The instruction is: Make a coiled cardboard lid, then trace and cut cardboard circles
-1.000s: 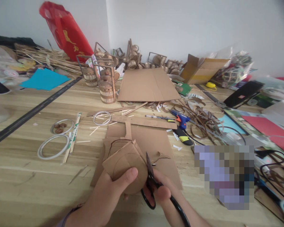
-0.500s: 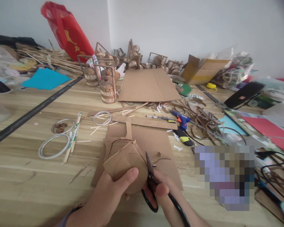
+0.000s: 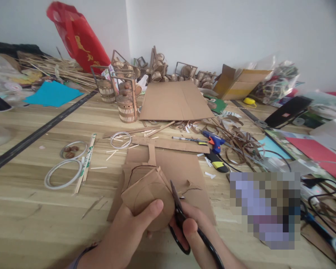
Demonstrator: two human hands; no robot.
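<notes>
My left hand (image 3: 128, 231) grips a brown cardboard piece (image 3: 148, 194) with a pencilled circle on it, thumb pressed on top. My right hand (image 3: 196, 233) is closed through the black handles of a pair of scissors (image 3: 179, 216). The blades run along the right edge of the piece, which is rounded there. Beneath both lies a larger sheet of cardboard (image 3: 184, 172) with cut-outs, flat on the wooden table (image 3: 30, 216).
White wire rings (image 3: 62, 175) and thin sticks lie to the left. A blue glue gun (image 3: 214, 141) and curled cardboard strips (image 3: 240, 145) lie to the right. At the back are a big cardboard sheet (image 3: 175, 101), small woven lanterns (image 3: 126, 106), a red bag (image 3: 78, 37) and an open box (image 3: 240, 84).
The scissors have edged forward along the rim of the cardboard piece and the right hand's fingers have closed on the handles. The left hand keeps its hold.
</notes>
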